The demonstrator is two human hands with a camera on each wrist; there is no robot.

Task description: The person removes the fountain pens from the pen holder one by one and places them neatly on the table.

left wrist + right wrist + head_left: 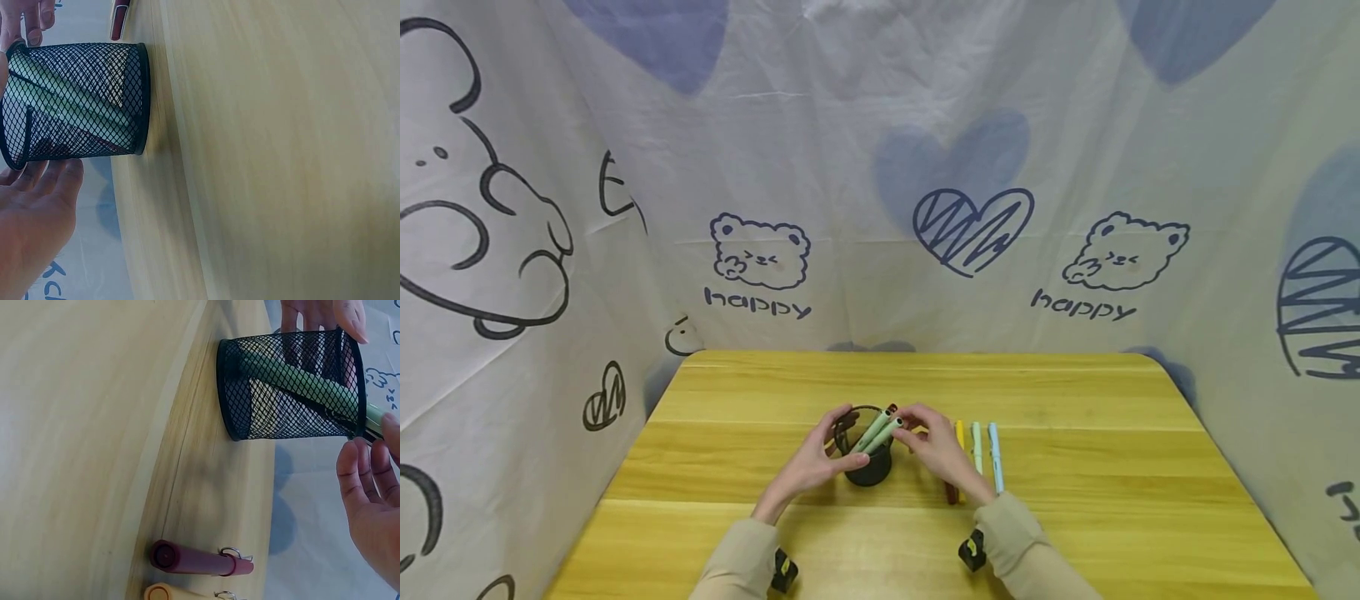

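cloth-walled booth | printed sheets (850, 167) on three sides | wooden table (1105, 467)

Table (850, 375) behind the mesh cup (868, 473) gives passage; rightward, partly hidden pens (977, 447) seemingly obstruct.

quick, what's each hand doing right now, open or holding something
Left hand: closed around the black mesh cup.
Right hand: pinching the end of a light green pen at the cup's rim.
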